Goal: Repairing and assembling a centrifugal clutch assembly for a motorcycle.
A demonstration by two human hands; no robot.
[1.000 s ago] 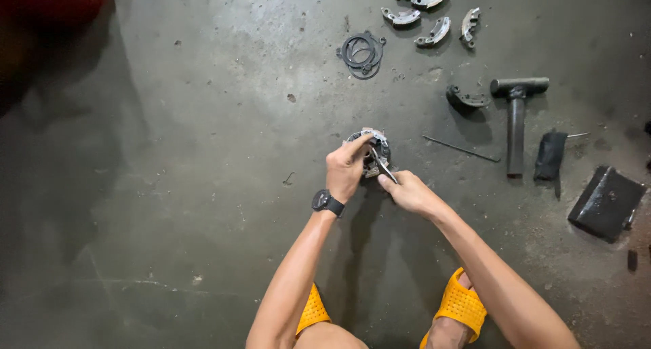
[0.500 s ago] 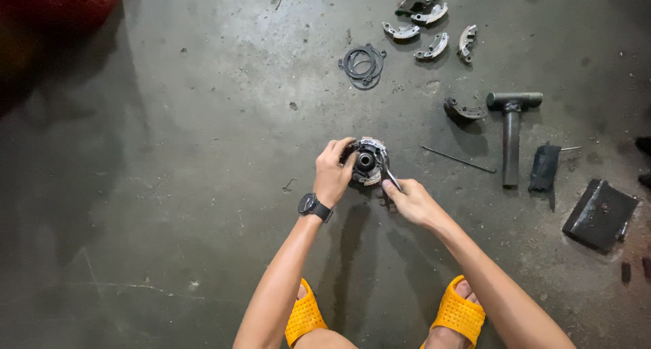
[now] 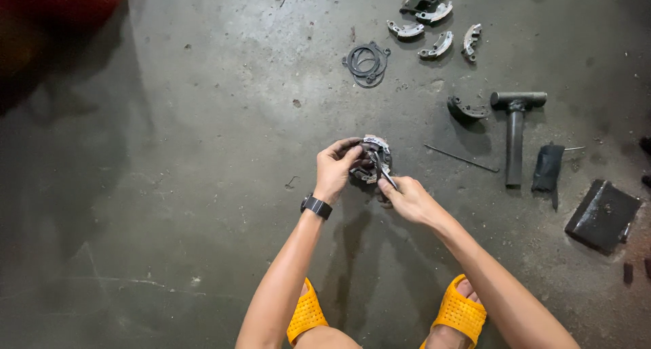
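Since the earlier frame my view moves a little, so the round metal assembly now sits lower and nearer to the picture's middle, while both hands stay on it. I take this assembly as my landmark. It rests on the grey concrete floor, just in front of my yellow sandals.

My left hand is closed on the left edge of the assembly and steadies it. My right hand is clenched around a thin metal tool, whose tip goes into the middle of the assembly. I cannot tell what kind of tip it has.

To do this step well, I judge that the left hand must press the assembly firmly down, so it does not turn. The tool should push slowly, away from the left fingers, because a slip can hurt them.

Right of the assembly lie a thin rod and a T-shaped black tool. Beyond it lie some dark rings and several curved metal shoes.
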